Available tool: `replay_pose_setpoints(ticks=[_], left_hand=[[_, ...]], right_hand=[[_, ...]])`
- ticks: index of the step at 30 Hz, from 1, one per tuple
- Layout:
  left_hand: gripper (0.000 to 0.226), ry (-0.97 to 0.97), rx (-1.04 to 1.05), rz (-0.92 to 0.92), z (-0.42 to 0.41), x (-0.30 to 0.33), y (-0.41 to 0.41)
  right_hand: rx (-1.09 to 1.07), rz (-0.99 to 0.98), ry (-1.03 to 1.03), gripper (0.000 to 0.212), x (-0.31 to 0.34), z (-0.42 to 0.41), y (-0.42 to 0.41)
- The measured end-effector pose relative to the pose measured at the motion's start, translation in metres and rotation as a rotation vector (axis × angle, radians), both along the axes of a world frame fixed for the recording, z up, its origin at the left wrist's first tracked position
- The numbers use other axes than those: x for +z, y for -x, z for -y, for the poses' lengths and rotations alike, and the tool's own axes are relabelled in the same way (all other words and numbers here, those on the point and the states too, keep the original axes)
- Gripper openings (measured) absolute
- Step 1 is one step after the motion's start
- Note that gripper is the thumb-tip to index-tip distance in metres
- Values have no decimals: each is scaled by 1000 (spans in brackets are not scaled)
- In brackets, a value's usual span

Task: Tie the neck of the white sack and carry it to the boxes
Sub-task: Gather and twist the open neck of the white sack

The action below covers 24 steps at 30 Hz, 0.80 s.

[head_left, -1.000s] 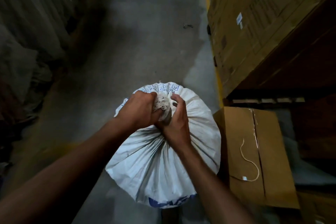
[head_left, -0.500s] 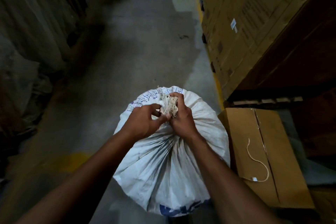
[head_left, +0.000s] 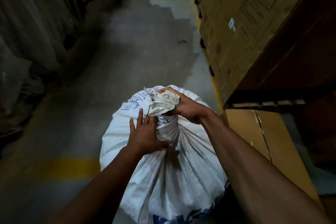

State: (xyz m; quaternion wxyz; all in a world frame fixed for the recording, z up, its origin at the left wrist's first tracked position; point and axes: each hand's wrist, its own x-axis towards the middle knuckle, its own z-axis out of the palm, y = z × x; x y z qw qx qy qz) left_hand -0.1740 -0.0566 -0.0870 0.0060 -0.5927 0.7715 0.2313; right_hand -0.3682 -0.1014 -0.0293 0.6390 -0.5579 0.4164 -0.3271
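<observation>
A full white sack [head_left: 181,178] with blue print stands on the floor in front of me. Its neck [head_left: 168,127] is gathered and twisted into a rope. My right hand [head_left: 185,109] is shut around the bunched top of the neck, pulling it up and to the right. My left hand [head_left: 145,136] lies open with fingers spread, pressed flat against the sack just left of the twisted neck. Tall stacked cardboard boxes [head_left: 240,29] line the right side of the aisle.
A low cardboard box [head_left: 254,142] sits just right of the sack, under a wooden shelf edge [head_left: 263,103]. Dark bundles [head_left: 27,41] fill the left side. The concrete aisle [head_left: 136,50] with yellow floor lines runs ahead.
My left hand has let go of the neck and now presses open on the sack. My right hand has pulled the bunched top up and right, and the neck is twisted tighter.
</observation>
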Motion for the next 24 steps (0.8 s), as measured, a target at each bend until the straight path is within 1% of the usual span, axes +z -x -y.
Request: replay_pose_setpoints(ticks=[4, 6, 8, 11, 13, 15, 18, 21, 22, 24], left_hand=[[147, 113, 45, -101, 9, -25, 18], [140, 227, 56, -168, 12, -39, 22], [128, 354, 46, -251, 12, -56, 27], [109, 504, 21, -457, 15, -79, 35], [99, 552, 5, -640, 23, -91, 40], [87, 577, -18, -751, 29, -95, 45], [64, 644, -35, -801, 33, -101, 52], [37, 664, 12, -727, 36, -116, 55], [33, 665, 42, -678, 37, -122, 55], [42, 673, 100, -604, 43, -133, 55]], right_hand=[[57, -1, 11, 67, -13, 9, 5], [109, -16, 26, 71, -19, 14, 9], [206, 12, 35, 73, -26, 19, 13], [334, 82, 14, 78, -40, 26, 18], [393, 112, -10, 79, -50, 32, 21], [437, 150, -36, 76, -56, 36, 24], [459, 197, -56, 71, -67, 42, 26], [457, 219, -53, 65, -77, 50, 30], [460, 212, -41, 60, -80, 52, 30], [470, 185, -1, 58, -83, 55, 31]])
